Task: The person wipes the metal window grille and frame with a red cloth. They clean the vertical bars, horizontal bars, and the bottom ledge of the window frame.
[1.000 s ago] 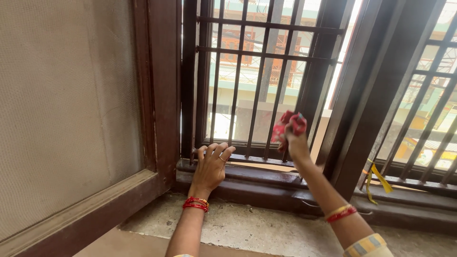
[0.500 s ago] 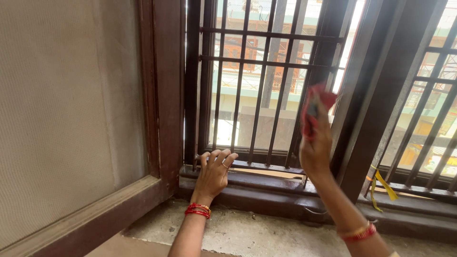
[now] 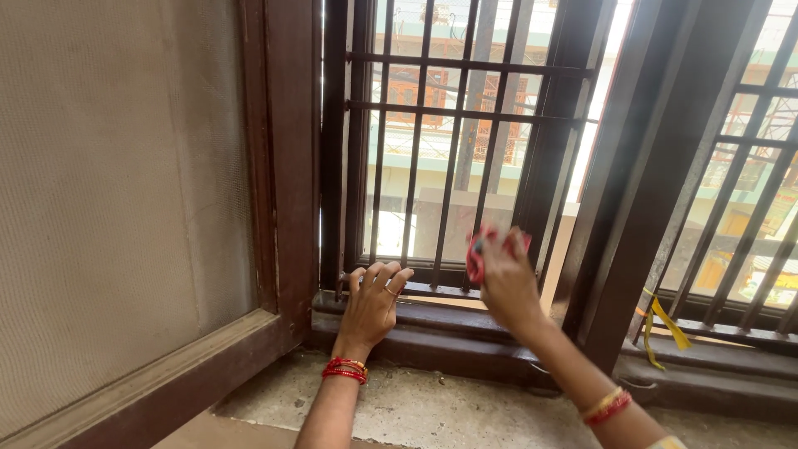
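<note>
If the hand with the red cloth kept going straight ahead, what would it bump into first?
Most likely the dark vertical bars of the window grille. The right hand, holding the red cloth, points at them low down and looks very close, perhaps already touching; depth is hard to judge.

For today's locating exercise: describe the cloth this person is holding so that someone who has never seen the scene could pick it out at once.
Start at the dark brown barred window grille. Near the bottom of its bars, the right hand grips a small bunched cloth against them. It is the only red fabric there; the left hand rests bare on the sill, and the ribbon to the right is yellow.
</note>
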